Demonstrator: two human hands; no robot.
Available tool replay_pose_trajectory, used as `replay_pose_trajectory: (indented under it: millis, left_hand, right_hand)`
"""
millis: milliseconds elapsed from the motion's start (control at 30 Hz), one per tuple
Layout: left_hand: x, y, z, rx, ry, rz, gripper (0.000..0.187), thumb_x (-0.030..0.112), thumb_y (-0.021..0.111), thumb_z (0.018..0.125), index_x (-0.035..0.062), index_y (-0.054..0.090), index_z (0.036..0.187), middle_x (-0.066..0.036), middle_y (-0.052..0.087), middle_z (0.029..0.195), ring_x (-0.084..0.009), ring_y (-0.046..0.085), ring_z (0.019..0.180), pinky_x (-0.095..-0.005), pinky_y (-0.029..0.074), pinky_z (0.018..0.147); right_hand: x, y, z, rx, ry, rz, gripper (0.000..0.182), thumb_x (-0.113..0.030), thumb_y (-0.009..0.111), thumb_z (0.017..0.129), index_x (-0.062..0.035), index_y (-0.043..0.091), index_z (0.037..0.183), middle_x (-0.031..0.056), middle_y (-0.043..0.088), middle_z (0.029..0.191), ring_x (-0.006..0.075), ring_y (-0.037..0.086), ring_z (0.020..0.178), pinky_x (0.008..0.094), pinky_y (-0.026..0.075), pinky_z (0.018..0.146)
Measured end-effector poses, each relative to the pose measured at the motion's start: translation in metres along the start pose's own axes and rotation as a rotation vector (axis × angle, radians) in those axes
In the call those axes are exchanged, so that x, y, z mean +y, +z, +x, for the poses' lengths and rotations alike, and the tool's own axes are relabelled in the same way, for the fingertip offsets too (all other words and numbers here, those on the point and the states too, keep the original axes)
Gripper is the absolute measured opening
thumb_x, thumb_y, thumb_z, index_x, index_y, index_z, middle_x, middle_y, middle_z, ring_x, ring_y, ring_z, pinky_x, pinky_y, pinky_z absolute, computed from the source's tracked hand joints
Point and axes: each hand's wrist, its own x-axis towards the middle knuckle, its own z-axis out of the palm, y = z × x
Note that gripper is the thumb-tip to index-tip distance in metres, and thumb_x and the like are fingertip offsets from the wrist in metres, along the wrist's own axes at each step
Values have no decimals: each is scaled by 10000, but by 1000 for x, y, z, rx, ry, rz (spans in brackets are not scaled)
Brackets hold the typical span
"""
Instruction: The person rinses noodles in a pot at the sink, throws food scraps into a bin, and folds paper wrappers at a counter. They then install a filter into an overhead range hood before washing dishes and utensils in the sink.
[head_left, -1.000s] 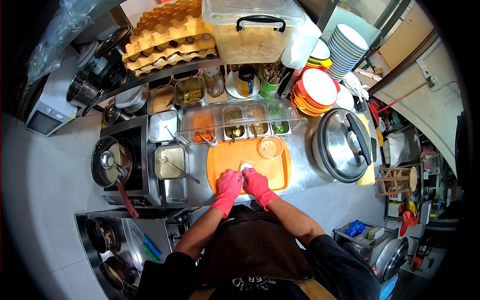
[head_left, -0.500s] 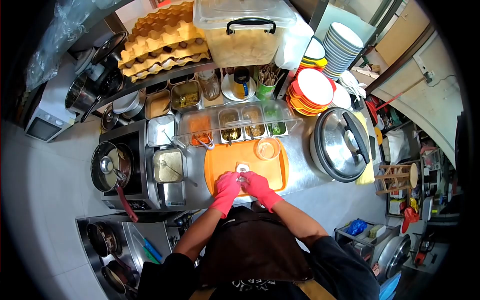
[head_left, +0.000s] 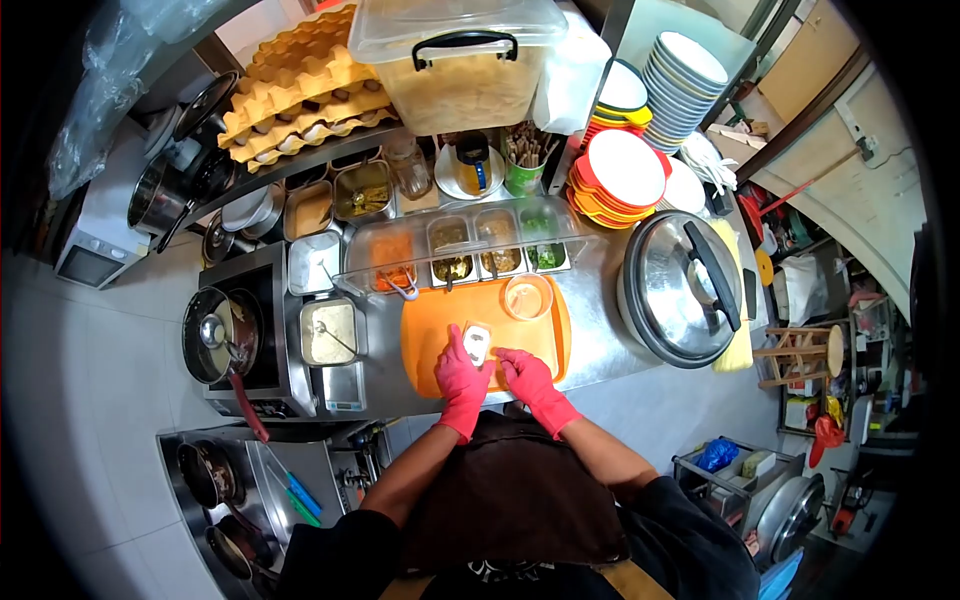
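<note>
In pink gloves, both my hands are over an orange tray (head_left: 425, 320) on the steel counter. My left hand (head_left: 461, 382) is closed around the lower left side of a small white rectangular piece with dark bits in its middle (head_left: 476, 345); its exact kind is unclear. Just right of that piece is my right hand (head_left: 530, 380), fingers bunched together and slightly apart from it. Whether anything small is between those fingers is hidden. A clear round plastic bowl (head_left: 528, 297) stands at the tray's upper right.
Behind the tray, a lidded rack (head_left: 470, 260) holds several ingredient tubs. To the right sits a large lidded cooker (head_left: 675, 290). On the left are a pale-filled steel container (head_left: 333, 330) and a pan (head_left: 215, 335) on the stove. Stacked plates (head_left: 625, 170) stand at back right.
My hands have drawn apart. The right one has moved off the white piece to the right, while the left one keeps hold, and the piece's top now shows. The view has shifted slightly.
</note>
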Motion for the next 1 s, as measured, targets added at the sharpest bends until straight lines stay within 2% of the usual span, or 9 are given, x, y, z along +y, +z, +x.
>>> replay_pose_trajectory:
  millis: [200, 300, 400, 567, 667, 700, 800, 933, 1000]
  left_hand:
    - [-14, 9, 0, 38, -15, -348, 1043, 176, 840, 682, 42, 275, 1549, -193, 647, 1197, -374, 653, 1015, -459, 523, 869]
    - [-29, 4, -16, -16, -129, -648, 990, 94, 811, 757, 64, 249, 1571, -156, 647, 1213, -264, 665, 999, -376, 543, 854]
    - [-8, -36, -29, -74, -285, -864, 932, 26, 771, 815, 67, 239, 1580, -119, 608, 1281, -196, 613, 1086, -336, 514, 922]
    - [10, -96, -59, -34, -292, -992, 923, 57, 773, 824, 81, 246, 1582, -114, 586, 1322, -208, 578, 1173, -361, 456, 1021]
    - [0, -117, -85, 15, -209, -989, 924, 74, 778, 824, 85, 250, 1582, -108, 580, 1338, -220, 571, 1198, -374, 445, 1032]
    - [-4, -123, -95, 38, -187, -1020, 950, 104, 806, 810, 79, 252, 1581, -105, 576, 1358, -223, 568, 1216, -373, 440, 1032]
    - [-6, -159, -132, 142, -122, -926, 970, 112, 824, 799, 65, 248, 1578, -105, 566, 1387, -215, 558, 1236, -369, 432, 1038]
    - [-39, -209, -248, 323, -133, -819, 996, 55, 815, 790, 50, 213, 1583, -103, 557, 1414, -208, 534, 1277, -365, 407, 1071]
    - [-42, -232, -310, 371, -218, -821, 1024, 92, 830, 770, 31, 207, 1581, -119, 555, 1419, -237, 536, 1297, -386, 407, 1094]
  right_hand:
    - [18, -9, 7, -79, 94, 186, 275, -109, 592, 970, -54, 699, 1217, 113, 741, 1039, 190, 702, 871, 307, 555, 751]
    - [12, -23, 12, -214, 345, 477, 282, -140, 614, 980, -53, 690, 1237, 33, 723, 997, 80, 636, 710, 246, 522, 605]
    - [4, -33, 17, -393, 405, 595, 366, -159, 629, 980, -79, 623, 1337, 20, 711, 1016, 95, 624, 684, 245, 521, 626]
    - [-30, -32, 24, -791, 161, 791, 659, -243, 778, 893, -57, 479, 1450, 43, 606, 1289, 137, 589, 1073, 292, 499, 909]
    - [-99, -39, 12, -893, -2, 933, 704, -241, 789, 882, -66, 438, 1467, 37, 603, 1292, 180, 584, 1172, 325, 483, 976]
    - [-110, -36, 8, -972, 21, 928, 804, -224, 817, 852, -85, 376, 1510, 39, 561, 1371, 216, 539, 1281, 387, 441, 1066]
    - [-125, 0, -21, -1023, -5, 1020, 817, -193, 816, 851, -62, 353, 1511, 61, 529, 1419, 211, 527, 1297, 388, 429, 1080]
    - [-178, 35, -82, -1423, -85, 868, 750, -10, 684, 863, -101, 346, 1527, 44, 523, 1407, 186, 532, 1257, 336, 456, 1025]
    - [-200, 46, -119, -1612, 24, 873, 568, -98, 570, 938, -53, 416, 1483, 78, 524, 1431, 204, 565, 1239, 353, 490, 988]
